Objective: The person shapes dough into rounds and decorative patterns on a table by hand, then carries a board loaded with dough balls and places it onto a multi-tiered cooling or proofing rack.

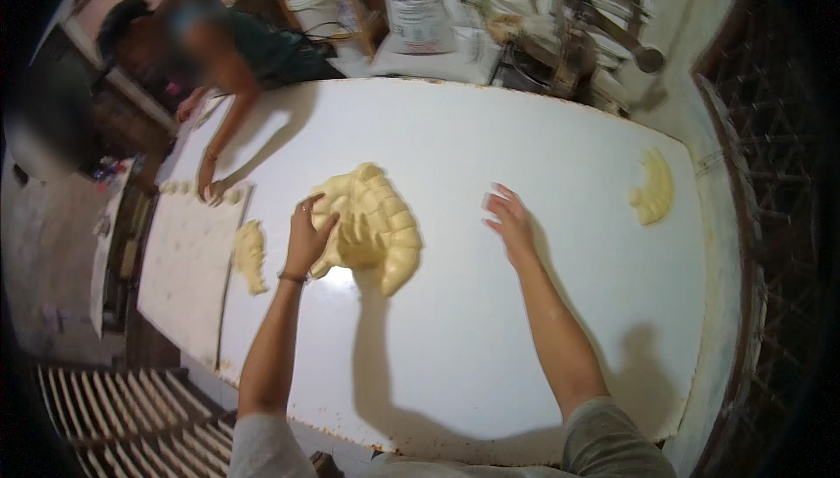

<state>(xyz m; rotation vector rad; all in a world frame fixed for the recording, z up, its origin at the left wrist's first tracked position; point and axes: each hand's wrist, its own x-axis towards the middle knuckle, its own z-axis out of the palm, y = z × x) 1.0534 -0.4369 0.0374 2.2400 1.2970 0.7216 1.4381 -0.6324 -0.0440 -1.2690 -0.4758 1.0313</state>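
The left hand touches the left edge of a lobed, pale-yellow dough mass, thumb and fingers parted; whether they pinch it, I cannot tell. The right hand is spread and empty above the white table, where the mass lies left of centre. A co-worker's hand reaches small dough balls on a board: portioning seems partly done, with the mass and two smaller dough pieces apparently left.

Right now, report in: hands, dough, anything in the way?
Left hand on big dough's left edge. Right hand open, apart from it. Small dough, co-worker's hand to the left; neither seems in the way.
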